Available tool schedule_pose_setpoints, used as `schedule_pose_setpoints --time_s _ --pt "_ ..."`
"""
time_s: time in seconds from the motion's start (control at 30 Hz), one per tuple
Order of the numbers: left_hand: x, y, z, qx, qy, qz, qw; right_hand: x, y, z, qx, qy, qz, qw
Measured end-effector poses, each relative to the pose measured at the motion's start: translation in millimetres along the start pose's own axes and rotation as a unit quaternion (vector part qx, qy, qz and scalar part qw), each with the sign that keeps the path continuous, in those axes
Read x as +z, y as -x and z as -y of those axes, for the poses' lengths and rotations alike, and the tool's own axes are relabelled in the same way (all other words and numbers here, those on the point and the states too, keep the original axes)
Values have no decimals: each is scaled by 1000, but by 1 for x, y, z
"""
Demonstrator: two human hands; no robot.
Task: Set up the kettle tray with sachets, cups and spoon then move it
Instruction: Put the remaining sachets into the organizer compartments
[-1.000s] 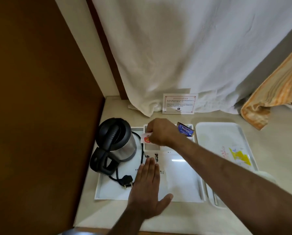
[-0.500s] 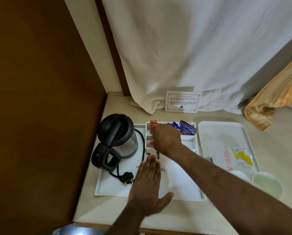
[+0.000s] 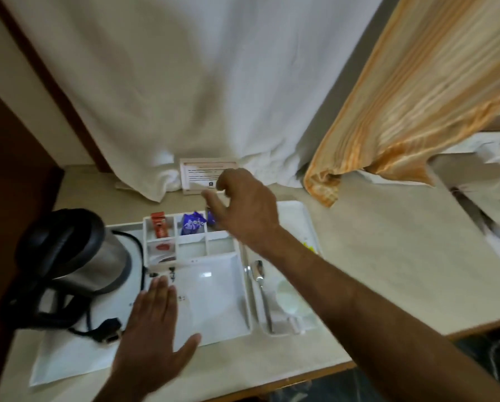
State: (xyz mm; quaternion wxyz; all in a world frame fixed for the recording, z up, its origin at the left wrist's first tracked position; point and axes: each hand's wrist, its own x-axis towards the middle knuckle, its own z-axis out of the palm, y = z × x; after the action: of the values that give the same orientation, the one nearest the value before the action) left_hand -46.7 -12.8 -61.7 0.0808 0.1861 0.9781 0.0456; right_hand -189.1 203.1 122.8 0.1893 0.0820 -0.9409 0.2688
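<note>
The white kettle tray [image 3: 214, 309] lies on the counter with a steel and black kettle [image 3: 69, 256] on its left part. Its small back compartments hold a red sachet [image 3: 159, 224], a red-marked white sachet [image 3: 164, 247] and blue tea sachets [image 3: 193, 223]. My left hand [image 3: 153, 338] rests flat on the tray, fingers straight. My right hand [image 3: 243, 210] hovers over the right back compartment, fingers loosely curled, holding nothing. A metal spoon [image 3: 261, 291] and a white cup [image 3: 286, 297] lie on a second white tray [image 3: 298, 216] to the right.
The kettle's black cord and plug [image 3: 109, 332] lie on the kettle tray. A printed card [image 3: 202, 177] leans against white cloth [image 3: 185, 82] at the back. An orange striped cloth [image 3: 402, 97] hangs at the right. The counter edge [image 3: 315, 375] runs in front.
My right hand has let go of the sachets in the back compartments and lifted up and to the right. The view has swung right. My left hand stays flat on the tray.
</note>
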Motion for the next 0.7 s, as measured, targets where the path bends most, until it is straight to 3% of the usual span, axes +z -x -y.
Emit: schedule_pose_setpoints --time_s 0.07,0.17,0.3,0.7 --pt "-3 1 0 2 -10 1 1000 -20 -10 -37 83 78 24 993" --pt "-10 3 -2 -2 -15 6 1000 -34 -12 -96 216 209 162 940" --pt "-13 2 -3 -1 -8 9 1000 -32 18 -149 338 210 283 873" --pt "-15 3 -7 13 2 -6 1000 -15 39 -167 347 209 286 869"
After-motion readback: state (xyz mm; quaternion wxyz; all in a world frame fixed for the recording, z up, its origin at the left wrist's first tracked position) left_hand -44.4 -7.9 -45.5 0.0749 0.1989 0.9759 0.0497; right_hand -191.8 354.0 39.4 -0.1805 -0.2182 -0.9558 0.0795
